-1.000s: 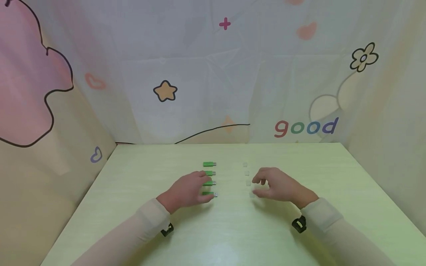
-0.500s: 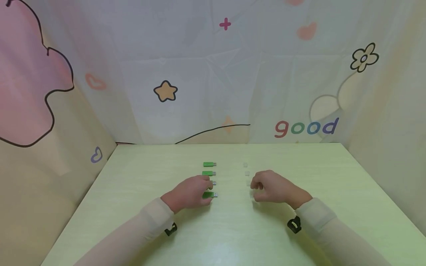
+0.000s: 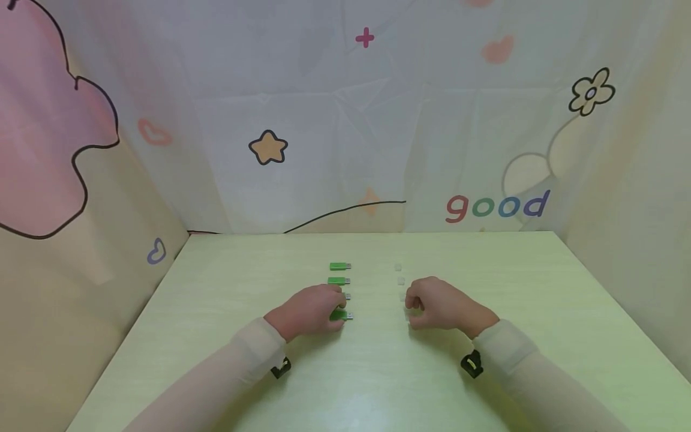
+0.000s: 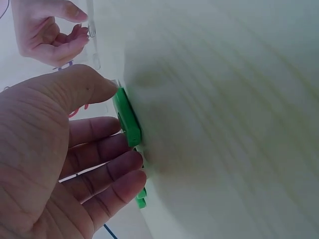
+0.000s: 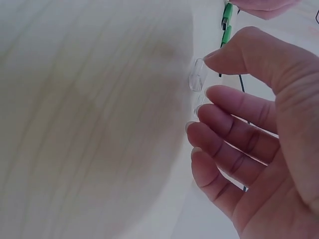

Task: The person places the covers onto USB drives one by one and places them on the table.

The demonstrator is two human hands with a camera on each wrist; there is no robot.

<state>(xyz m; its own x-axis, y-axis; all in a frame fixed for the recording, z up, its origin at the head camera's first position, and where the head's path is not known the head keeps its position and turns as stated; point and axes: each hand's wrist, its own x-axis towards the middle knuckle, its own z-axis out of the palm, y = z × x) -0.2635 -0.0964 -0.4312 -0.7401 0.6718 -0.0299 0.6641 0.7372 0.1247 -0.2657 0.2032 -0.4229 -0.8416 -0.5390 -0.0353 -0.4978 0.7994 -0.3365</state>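
Four or more is not stated; several green USB sticks lie in a column, metal plugs facing right. My left hand (image 3: 308,312) is at the nearest USB stick (image 3: 339,315), thumb and forefinger on either side of it with a gap showing between. In the left wrist view, this USB stick (image 4: 127,117) lies right at the thumb tip and forefinger. Facing it, my right hand (image 3: 439,304) is at the nearest small clear cap (image 3: 407,315). In the right wrist view, the clear cap (image 5: 197,74) is right by the thumb tip, with the fingers loosely bent and spread below.
Farther back lie two fully visible USB sticks (image 3: 340,266) and two clear caps (image 3: 397,267). Everything rests on a pale green table (image 3: 367,384). A printed curtain (image 3: 324,120) hangs along its back edge and both sides.
Both hands have moved slightly inward, and their fingers have bent more around the nearest USB stick and cap. The sticks and caps have stayed in place.
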